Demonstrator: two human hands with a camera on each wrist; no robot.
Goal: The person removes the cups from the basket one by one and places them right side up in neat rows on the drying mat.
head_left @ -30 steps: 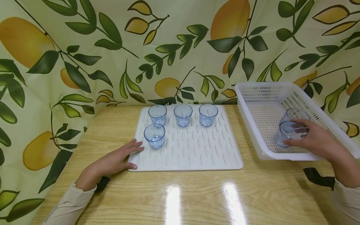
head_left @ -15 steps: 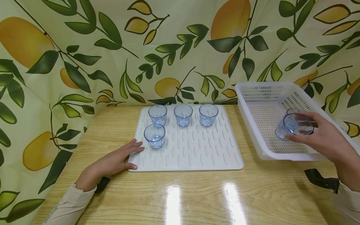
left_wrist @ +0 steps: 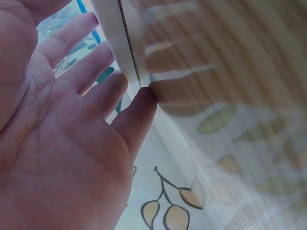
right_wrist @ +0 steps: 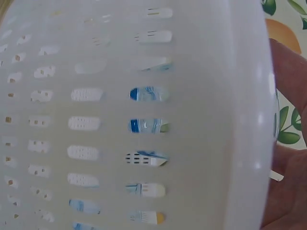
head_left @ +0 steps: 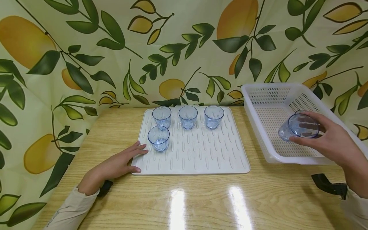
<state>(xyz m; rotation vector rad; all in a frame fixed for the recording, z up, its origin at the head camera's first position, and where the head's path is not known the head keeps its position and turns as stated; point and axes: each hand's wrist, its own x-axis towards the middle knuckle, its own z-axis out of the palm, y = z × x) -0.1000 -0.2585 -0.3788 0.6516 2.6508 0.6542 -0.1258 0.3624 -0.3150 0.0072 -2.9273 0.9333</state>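
My right hand (head_left: 330,135) grips a clear blue glass (head_left: 303,126) inside the white basket (head_left: 265,140), thumb on the near side and fingers around the far side. The glass tilts, its base toward the lower left. Behind it a second glass shows only a bit of its rim. On the white drying mat (head_left: 198,153) stand several similar glasses: three along the back row, and one in front (head_left: 159,139) at the left. My left hand (head_left: 115,163) rests at the mat's left edge, fingers extended beside that front glass. The right wrist view is mostly filled by the basket's slotted wall (right_wrist: 201,120).
The wooden table (head_left: 207,201) runs along the front, with two bright reflections. A cloth printed with fruit and leaves (head_left: 172,48) hangs right behind the mat and basket. Between mat and basket lies a narrow strip of table.
My right hand has shifted a little up and right with the glass, which tilts more and now covers most of the glass behind. My left hand stays at the mat's edge.
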